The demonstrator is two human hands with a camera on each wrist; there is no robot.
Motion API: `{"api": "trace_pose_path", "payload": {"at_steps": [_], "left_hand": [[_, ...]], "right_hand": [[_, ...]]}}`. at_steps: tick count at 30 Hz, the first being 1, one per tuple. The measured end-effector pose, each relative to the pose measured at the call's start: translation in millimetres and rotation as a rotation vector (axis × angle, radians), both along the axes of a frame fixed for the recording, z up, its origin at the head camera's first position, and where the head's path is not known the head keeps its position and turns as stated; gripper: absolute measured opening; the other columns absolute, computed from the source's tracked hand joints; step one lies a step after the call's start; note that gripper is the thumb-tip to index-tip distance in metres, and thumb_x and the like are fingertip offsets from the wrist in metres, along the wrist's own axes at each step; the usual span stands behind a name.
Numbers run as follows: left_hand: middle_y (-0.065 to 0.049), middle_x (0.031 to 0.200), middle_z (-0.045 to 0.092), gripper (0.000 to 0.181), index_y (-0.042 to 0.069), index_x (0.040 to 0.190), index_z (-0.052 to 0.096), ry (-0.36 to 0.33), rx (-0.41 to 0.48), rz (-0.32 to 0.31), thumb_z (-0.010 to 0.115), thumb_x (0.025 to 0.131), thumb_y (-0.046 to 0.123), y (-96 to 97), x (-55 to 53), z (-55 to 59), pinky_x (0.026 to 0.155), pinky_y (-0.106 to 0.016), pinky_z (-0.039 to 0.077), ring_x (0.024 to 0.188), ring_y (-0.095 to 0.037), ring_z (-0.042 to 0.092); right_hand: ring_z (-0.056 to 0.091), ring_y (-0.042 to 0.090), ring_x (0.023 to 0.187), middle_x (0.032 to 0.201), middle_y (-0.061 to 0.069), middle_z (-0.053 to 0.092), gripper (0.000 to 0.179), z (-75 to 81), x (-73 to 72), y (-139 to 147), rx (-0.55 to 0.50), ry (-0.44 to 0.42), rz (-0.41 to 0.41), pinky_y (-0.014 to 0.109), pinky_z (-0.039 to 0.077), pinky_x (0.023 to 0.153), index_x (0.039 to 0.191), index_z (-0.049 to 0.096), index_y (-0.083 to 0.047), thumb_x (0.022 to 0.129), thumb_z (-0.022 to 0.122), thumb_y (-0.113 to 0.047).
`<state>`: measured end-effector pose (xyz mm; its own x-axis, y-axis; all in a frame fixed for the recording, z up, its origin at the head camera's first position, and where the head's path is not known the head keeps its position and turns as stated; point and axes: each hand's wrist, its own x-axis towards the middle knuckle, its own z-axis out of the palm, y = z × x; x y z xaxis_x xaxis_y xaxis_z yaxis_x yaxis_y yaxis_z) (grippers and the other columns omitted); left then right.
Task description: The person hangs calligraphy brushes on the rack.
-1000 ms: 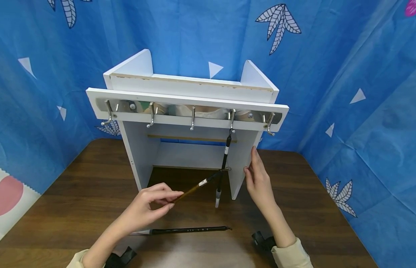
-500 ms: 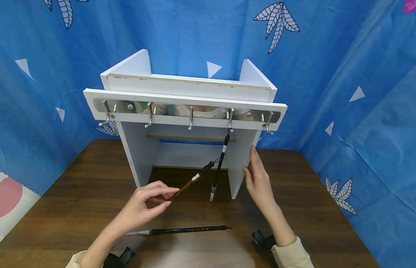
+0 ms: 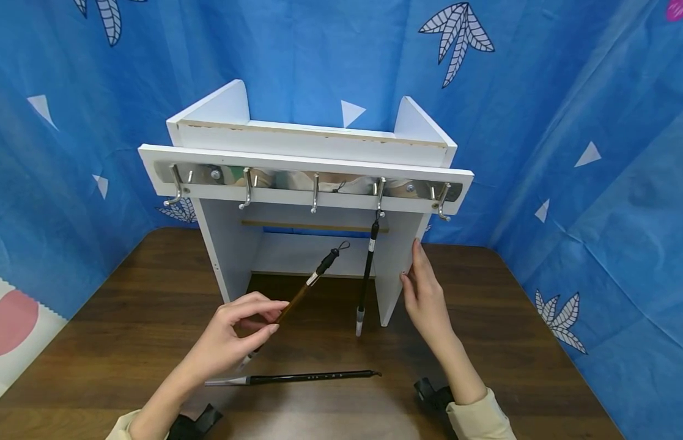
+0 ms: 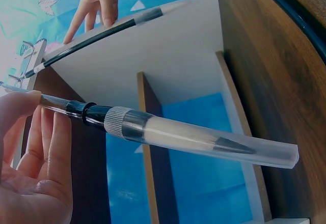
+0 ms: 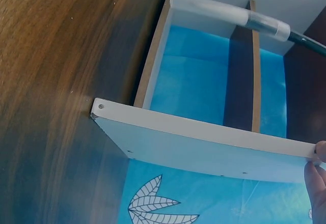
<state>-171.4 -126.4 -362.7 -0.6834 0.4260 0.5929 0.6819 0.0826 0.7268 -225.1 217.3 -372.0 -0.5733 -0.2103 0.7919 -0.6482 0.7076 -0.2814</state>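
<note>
A brown-handled calligraphy brush (image 3: 299,297) is pinched between the thumb and fingers of my left hand (image 3: 231,330). It slants with its looped black end up, below the hook rail; in the left wrist view its pale bristles (image 4: 178,135) sit inside a clear cap. From the fourth hook hangs a black brush (image 3: 367,263), tip down and capped. Another black brush (image 3: 313,377) lies on the table in front. My right hand (image 3: 426,299) rests with extended fingers against the right side panel (image 3: 398,256) of the white rack (image 3: 319,143).
The rail carries several metal hooks (image 3: 315,194) on a shiny strip. The rack stands on a dark wood table (image 3: 512,342), its underside divided by a crossboard (image 5: 256,81). Blue patterned cloth (image 3: 583,153) closes off the back and sides.
My left hand has drawn the brown brush leftward, away from the hanging brush, and tilted its looped end higher. The hanging brush has swung slightly. My right hand stays at the panel.
</note>
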Motion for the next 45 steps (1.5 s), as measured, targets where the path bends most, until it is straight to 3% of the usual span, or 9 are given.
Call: {"api": "trace_pose_path", "payload": {"at_steps": [11, 21, 29, 36, 45], "left_hand": [[-0.01, 0.096, 0.06, 0.05, 0.001, 0.116, 0.064, 0.067, 0.071, -0.009, 0.064, 0.073, -0.025, -1.5, -3.4, -4.1, 0.062, -0.03, 0.055, 0.084, -0.018, 0.059], [-0.004, 0.099, 0.06, 0.04, 0.004, 0.116, 0.064, -0.055, 0.047, 0.045, 0.065, 0.08, -0.015, -4.0, 1.2, 3.8, 0.066, -0.032, 0.055, 0.088, -0.016, 0.059], [-0.003, 0.101, 0.061, 0.039, 0.004, 0.116, 0.063, -0.069, 0.038, 0.066, 0.065, 0.081, -0.013, -5.9, 1.6, 4.3, 0.066, -0.032, 0.055, 0.089, -0.017, 0.059], [-0.009, 0.099, 0.06, 0.044, 0.001, 0.116, 0.063, -0.019, 0.086, 0.057, 0.063, 0.078, -0.019, -3.7, 1.4, 2.0, 0.064, -0.03, 0.055, 0.087, -0.017, 0.059], [-0.006, 0.096, 0.059, 0.037, 0.002, 0.115, 0.063, -0.085, 0.077, 0.082, 0.064, 0.081, -0.013, -4.7, 3.7, 7.1, 0.066, -0.031, 0.055, 0.088, -0.017, 0.058]], "right_hand": [[0.044, 0.037, 0.12, 0.147, 0.021, 0.027, 0.088, -0.7, -0.8, 0.0, -0.003, 0.025, 0.003, 0.046, 0.048, 0.082, 0.149, 0.017, -0.005, 0.078, 0.062, 0.021], [0.046, 0.036, 0.118, 0.146, 0.021, 0.028, 0.088, -0.7, -0.4, -0.4, -0.005, 0.021, -0.007, 0.046, 0.048, 0.083, 0.149, 0.017, -0.005, 0.078, 0.062, 0.021], [0.047, 0.037, 0.117, 0.146, 0.021, 0.028, 0.087, -1.0, 0.0, -0.1, -0.002, 0.013, -0.01, 0.045, 0.047, 0.083, 0.149, 0.017, -0.004, 0.079, 0.062, 0.02], [0.048, 0.037, 0.116, 0.146, 0.021, 0.028, 0.088, -1.5, -0.2, -0.2, -0.004, 0.013, -0.008, 0.045, 0.047, 0.083, 0.149, 0.017, -0.005, 0.078, 0.062, 0.02], [0.049, 0.036, 0.115, 0.146, 0.021, 0.029, 0.087, -1.6, -0.8, -0.1, -0.008, 0.019, -0.002, 0.046, 0.047, 0.083, 0.149, 0.018, -0.004, 0.078, 0.062, 0.02]]}}
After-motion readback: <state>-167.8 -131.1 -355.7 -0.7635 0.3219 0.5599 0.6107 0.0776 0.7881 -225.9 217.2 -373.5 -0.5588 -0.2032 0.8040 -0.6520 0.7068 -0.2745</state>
